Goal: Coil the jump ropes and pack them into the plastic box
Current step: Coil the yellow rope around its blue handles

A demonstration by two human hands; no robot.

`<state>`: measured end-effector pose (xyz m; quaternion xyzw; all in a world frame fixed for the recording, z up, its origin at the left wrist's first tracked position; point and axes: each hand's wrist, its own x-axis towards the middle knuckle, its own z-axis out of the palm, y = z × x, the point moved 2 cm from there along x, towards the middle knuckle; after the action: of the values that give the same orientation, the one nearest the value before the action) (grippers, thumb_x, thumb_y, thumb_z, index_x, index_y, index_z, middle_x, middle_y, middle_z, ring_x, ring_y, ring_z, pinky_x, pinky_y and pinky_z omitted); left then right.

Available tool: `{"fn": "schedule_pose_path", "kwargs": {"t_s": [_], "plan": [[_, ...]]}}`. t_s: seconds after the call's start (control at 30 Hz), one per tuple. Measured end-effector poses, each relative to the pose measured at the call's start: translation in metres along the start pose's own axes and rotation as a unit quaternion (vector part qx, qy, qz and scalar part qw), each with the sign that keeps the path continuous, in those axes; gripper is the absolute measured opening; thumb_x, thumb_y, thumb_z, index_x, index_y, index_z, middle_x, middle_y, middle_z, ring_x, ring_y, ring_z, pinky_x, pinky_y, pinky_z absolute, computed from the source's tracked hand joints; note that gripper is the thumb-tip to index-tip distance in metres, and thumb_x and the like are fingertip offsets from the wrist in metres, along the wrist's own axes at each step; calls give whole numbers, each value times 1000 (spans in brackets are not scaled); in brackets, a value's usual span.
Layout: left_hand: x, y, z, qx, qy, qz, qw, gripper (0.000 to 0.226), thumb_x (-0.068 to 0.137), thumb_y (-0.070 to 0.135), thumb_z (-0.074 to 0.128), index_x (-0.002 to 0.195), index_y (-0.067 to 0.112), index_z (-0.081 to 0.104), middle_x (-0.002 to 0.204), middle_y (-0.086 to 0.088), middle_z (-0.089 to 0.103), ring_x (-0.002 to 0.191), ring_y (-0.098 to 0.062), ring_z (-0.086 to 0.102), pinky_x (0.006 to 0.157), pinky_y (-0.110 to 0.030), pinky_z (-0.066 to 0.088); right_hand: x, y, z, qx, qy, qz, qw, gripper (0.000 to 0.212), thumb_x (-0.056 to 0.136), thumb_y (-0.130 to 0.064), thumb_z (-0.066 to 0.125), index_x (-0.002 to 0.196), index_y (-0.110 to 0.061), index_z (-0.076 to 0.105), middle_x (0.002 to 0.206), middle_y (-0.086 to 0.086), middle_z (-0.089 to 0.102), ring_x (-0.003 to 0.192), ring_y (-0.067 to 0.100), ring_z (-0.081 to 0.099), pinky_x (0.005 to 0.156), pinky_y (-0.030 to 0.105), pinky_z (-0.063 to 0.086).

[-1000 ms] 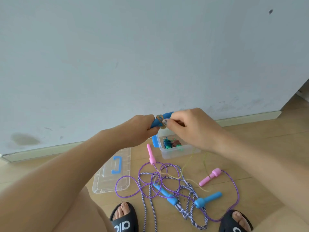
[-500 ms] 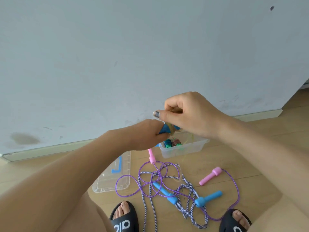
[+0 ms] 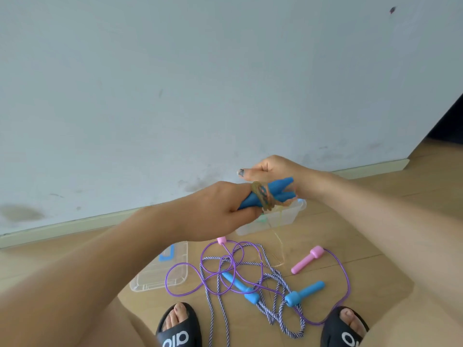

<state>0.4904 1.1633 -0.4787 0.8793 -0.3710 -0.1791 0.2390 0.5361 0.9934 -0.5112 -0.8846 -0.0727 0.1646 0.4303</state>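
Writing: white letters on two black slides [image 3: 179,329], cut off by the bottom edge and only partly readable.

Held item: two blue handles [image 3: 269,194] side by side, bound with turns of yellowish rope [image 3: 261,196]; long axis runs from 8 o'clock to 2 o'clock, free ends splayed toward 2 o'clock. Left hand [image 3: 220,211] is clenched round their lower ends. Right hand [image 3: 270,171], at 1 o'clock of the left, is curled behind the handles; what it pinches is hidden. Thin yellow strands hang from the bundle to the floor [image 3: 363,246], blurred.

Box [image 3: 288,216]: clear plastic, at the wall, directly below the hands and largely hidden by them; contents hard to make out.

Lid [image 3: 162,274]: clear with blue handle, at 7 o'clock of the box, partly behind the left forearm.

Floor, 6 o'clock of the box: purple rope [image 3: 343,279] with pink handles [image 3: 307,259], tangled with a striped rope [image 3: 280,314] with blue handles [image 3: 304,294].
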Motion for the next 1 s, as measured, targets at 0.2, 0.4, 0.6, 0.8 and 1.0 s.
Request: {"fn": "schedule_pose_path", "kwargs": {"t_s": [0.2, 0.4, 0.6, 0.8, 1.0], "plan": [[-2, -21, -15, -148, 53, -77, 985, 18, 96, 31, 58, 96, 14, 64, 74, 5, 60, 62, -12, 52, 67, -38, 50, -12, 0, 8, -11, 34, 5, 999, 37, 91, -7, 48, 59, -15, 32, 54, 0, 29, 48, 10, 22, 49, 24, 21], [2, -43, -29, -217, 110, -144, 959, 19, 99, 22, 53, 96, 5, 61, 72, -2, 66, 59, -19, 59, 54, -32, 49, -23, 6, 16, -104, 45, 34, 993, 54, 104, -46, 31, 61, -14, 39, 50, -2, 38, 46, 17, 33, 56, 32, 31], [7, -58, -23, 50, 41, -194, 979, 27, 101, 34, 45, 93, 11, 57, 84, 5, 68, 64, -6, 53, 57, -23, 39, -50, -33, 33, -255, 60, -73, 962, 53, 103, -45, 37, 61, -15, 43, 53, -2, 43, 52, 17, 39, 49, 31, 27], [12, -52, -2, 170, -32, -135, 976, 26, 102, 34, 39, 102, 12, 54, 91, -8, 61, 80, -29, 61, 77, -45, 51, -49, -58, 9, -308, 170, -180, 919, 50, 95, -48, 51, 61, -12, 44, 50, 2, 40, 51, 16, 35, 50, 32, 26], [15, -24, 16, 213, -42, -58, 974, 27, 104, 36, 42, 88, 14, 44, 68, -1, 45, 56, -20, 46, 59, -35, 38, -29, -56, 5, -252, 147, -187, 938, 58, 97, -49, 53, 57, -15, 30, 48, 0, 29, 51, 18, 27, 53, 34, 24]]}}
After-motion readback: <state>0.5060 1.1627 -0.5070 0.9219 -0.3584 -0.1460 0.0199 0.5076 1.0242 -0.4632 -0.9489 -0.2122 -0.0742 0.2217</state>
